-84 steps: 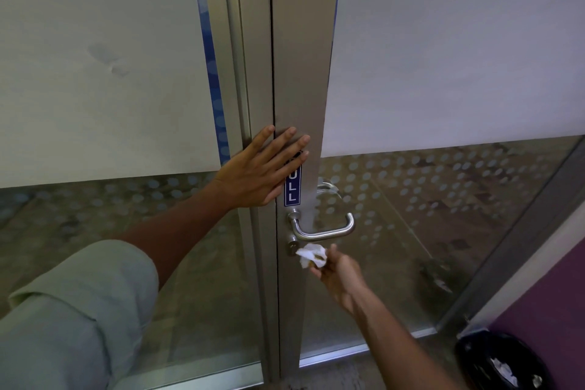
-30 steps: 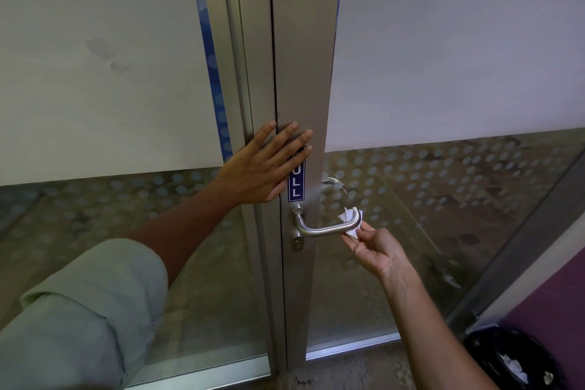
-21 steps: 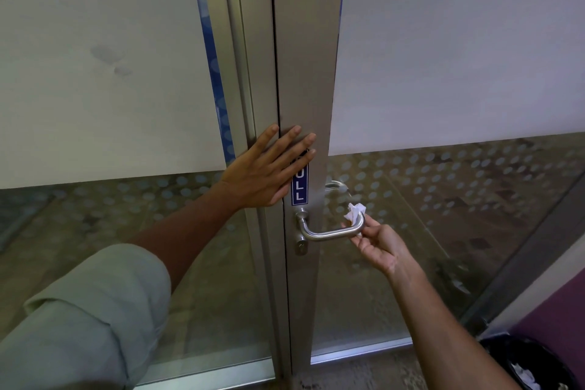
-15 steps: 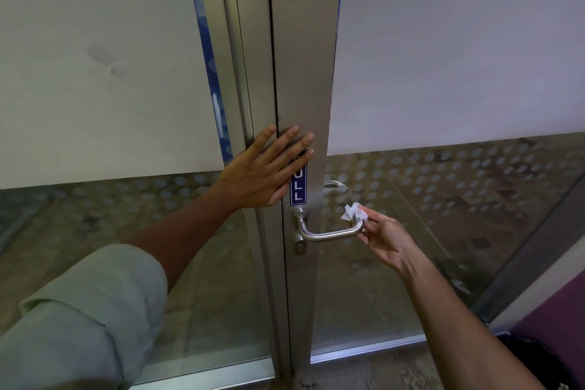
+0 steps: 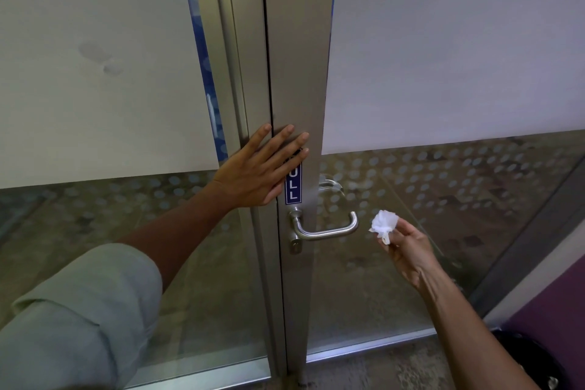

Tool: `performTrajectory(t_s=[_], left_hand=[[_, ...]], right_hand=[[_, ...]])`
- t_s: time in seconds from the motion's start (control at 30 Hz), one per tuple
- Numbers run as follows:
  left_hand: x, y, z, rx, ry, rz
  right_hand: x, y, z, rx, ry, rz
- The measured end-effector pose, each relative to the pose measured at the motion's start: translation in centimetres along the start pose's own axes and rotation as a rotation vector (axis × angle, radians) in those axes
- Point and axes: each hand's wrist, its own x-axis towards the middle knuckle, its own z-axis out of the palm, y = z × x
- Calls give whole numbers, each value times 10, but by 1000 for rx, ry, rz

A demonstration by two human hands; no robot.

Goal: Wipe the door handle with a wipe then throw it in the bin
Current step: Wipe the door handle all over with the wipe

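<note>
The right hand (image 5: 408,250) pinches a crumpled white wipe (image 5: 383,222) between thumb and fingertips, its grip narrow and closed on the wad, which bunches into a small puff above the fingers with a short tail hanging below. The wipe sits just right of the door handle (image 5: 326,229), near its free end but apart from it, with open air between them.

The handle is a brushed metal lever, bent up at its right end, mounted on the metal door frame (image 5: 297,73) with a keyhole cylinder (image 5: 296,245) just beneath its base. Above the base is a blue sticker (image 5: 293,185) with white letters, its top covered by the left hand (image 5: 259,171). That hand lies flat and spread, grip wide and holding nothing, palm across the seam between the two door leaves, fingers reaching onto the frame; a pale green rolled sleeve (image 5: 79,320) covers the upper arm.

Frosted film fills the upper glass panel (image 5: 459,41); below it the glass is clear with a dotted pattern, and a second handle (image 5: 330,184) shows through it. A dark bin (image 5: 538,364) sits at the lower right corner, partly behind the right forearm, beside a purple wall (image 5: 557,304).
</note>
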Motion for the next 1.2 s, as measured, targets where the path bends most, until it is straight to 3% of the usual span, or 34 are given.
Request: performTrajectory(t_s=[0.17,0.5,0.67,0.93,1.07,1.2], left_hand=[[0,0,-2,10,-4,2],[1,0,-5,20,-15,6],[1,0,-5,27,-9,3],[0,0,-7,24,-17,-1],[1,-1,-8,20,-23,1],[1,0,-8,24,-24,2]], right_hand=[[-2,7,3,-18,109,15],[-4,16,19,37,66,74],[-3,15,29,-127,114,83],[2,7,55,153,82,156],[-3,12,55,127,-17,234],[-7,21,57,186,-55,191]])
